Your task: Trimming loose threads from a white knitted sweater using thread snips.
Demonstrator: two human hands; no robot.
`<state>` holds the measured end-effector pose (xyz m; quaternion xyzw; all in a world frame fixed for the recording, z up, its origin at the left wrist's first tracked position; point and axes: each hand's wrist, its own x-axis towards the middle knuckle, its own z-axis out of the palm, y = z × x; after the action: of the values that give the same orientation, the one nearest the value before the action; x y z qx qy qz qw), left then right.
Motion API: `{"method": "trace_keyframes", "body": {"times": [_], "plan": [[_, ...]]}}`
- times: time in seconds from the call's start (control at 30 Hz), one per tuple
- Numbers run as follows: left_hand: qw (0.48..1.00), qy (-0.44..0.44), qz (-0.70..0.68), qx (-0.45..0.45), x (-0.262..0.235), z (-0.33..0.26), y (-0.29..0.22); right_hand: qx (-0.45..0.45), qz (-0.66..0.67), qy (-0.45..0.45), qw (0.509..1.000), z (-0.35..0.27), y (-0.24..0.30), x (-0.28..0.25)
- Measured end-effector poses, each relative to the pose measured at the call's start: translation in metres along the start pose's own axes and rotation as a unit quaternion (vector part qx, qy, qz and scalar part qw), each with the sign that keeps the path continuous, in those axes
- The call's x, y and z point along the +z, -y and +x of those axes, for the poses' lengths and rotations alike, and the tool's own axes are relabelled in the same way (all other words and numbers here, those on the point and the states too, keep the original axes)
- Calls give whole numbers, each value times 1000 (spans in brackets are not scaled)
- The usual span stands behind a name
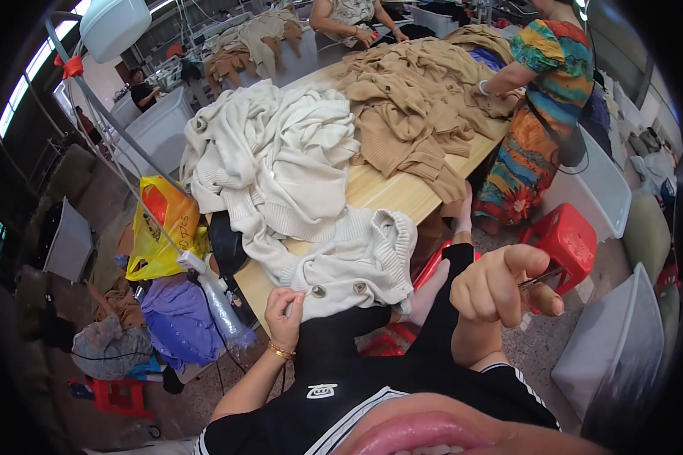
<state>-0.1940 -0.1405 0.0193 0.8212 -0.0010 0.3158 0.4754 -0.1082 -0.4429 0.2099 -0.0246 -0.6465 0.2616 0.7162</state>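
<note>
A cream knit cardigan [341, 265] hangs over the table's near edge onto my lap, two dark buttons showing on its front band. My left hand [284, 317] pinches the edge of that band beside the left button [319, 291]. Raised off to the right, apart from the cardigan, my right hand [492, 292] is closed with thumb and fingers around a thin metal tool [540, 278]. Most of the tool is hidden by the fingers, so its exact kind cannot be made out.
White knitwear [281, 144] and tan knitwear [410, 98] lie heaped on the wooden table [391, 195]. One person [542, 91] stands at its right side, another [353, 23] at the far end. Around me are a yellow bag [163, 227], purple garments [178, 322], a red stool [565, 239] and white bins [611, 341].
</note>
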Motion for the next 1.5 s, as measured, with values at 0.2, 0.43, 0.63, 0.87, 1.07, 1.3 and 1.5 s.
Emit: {"method": "trace_keyframes", "body": {"times": [0.2,0.43,0.63,0.87,1.07,1.3,1.5], "plan": [[1000,-5,0,2,1,-3,9,16,-17,31,999,30,3,12],[1000,-8,-11,17,2,-2,11,71,1,145,987,53,-5,17],[1000,-8,-12,16,3,-2,10,62,-28,136,988,52,-9,21],[1000,-11,-17,9,2,-2,10,11,-50,43,998,38,-12,28],[1000,-16,-11,21,3,-1,7,-33,-116,-107,987,3,-9,26],[1000,-19,-8,21,1,-4,10,36,-284,-403,869,-122,-11,-14],[1000,-12,-17,11,6,0,8,148,-222,-747,609,-294,-50,-24]]}}
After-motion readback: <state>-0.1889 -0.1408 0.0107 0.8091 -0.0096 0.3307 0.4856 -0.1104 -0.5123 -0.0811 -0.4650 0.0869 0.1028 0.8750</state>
